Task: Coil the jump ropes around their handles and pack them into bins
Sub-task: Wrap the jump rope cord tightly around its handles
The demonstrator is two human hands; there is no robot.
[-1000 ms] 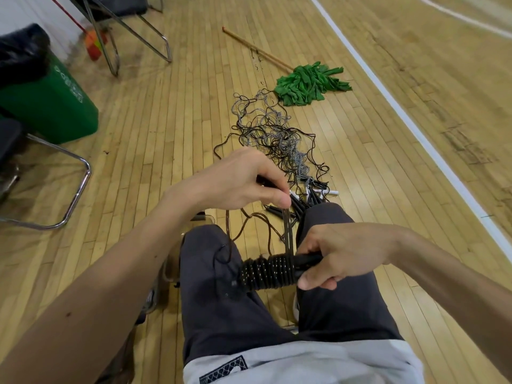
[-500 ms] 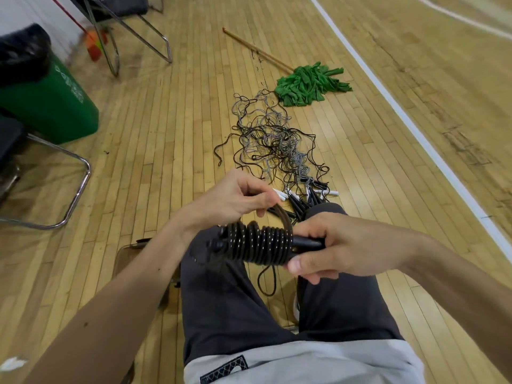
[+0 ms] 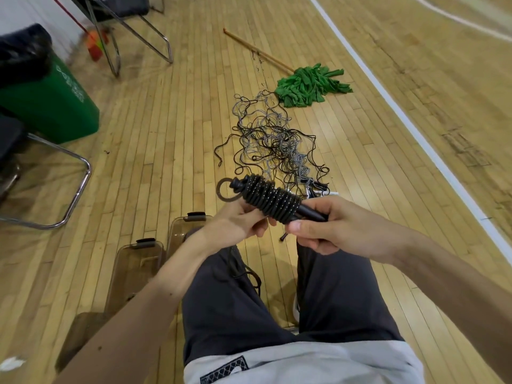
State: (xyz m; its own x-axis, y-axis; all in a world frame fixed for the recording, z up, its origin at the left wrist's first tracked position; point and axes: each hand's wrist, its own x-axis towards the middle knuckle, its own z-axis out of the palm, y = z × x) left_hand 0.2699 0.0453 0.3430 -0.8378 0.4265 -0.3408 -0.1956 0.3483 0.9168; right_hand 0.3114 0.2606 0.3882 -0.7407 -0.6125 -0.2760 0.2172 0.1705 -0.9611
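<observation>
floor (image 3: 171, 151): glossy wood; mop (image 3: 310, 85): green cloth; bins (image 3: 138, 261): clear plastic; chair frame (image 3: 80, 184): shiny metal

No words can be read here

The big green plastic bin (image 3: 63, 115) has white marks (image 3: 69, 84) on its side, but they are too blurry and tilted to read. The small black patch (image 3: 224, 373) on the bottom edge of the grey cloth shirt (image 3: 318, 364) shows only a white criss-cross pattern. It has no clear letters or numbers.
</observation>
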